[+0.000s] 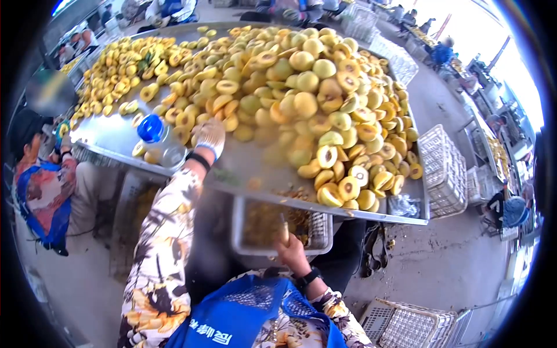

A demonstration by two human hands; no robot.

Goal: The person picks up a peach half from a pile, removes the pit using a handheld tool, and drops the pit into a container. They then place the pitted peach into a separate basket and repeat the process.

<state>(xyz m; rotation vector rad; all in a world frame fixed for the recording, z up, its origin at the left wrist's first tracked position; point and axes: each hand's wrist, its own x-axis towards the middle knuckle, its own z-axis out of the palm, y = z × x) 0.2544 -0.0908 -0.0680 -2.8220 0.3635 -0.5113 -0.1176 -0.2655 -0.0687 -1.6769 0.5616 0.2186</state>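
Observation:
A large heap of halved and whole yellow peaches (306, 104) covers much of a metal table (243, 165). At the heap's near edge is my left hand (210, 137) in a pale knit glove, its fingers curled in. Whatever those fingers hold is hidden by the glove. A clear bottle with a blue cap (150, 128) stands just left of that wrist. Lower down, my right hand (290, 252) is bare and wrapped around the wooden handle of a small knife (284, 232), which points up. This hand is over the near side of a pale plastic crate (237, 223) holding dark, blurred scraps.
Crumpled clear plastic (403, 205) lies at the table's right corner. White crates (442, 171) stand on the floor to the right, and another crate (412, 325) sits lower right. A co-worker in a blue apron (43, 197) sits at the left. Other people work farther back.

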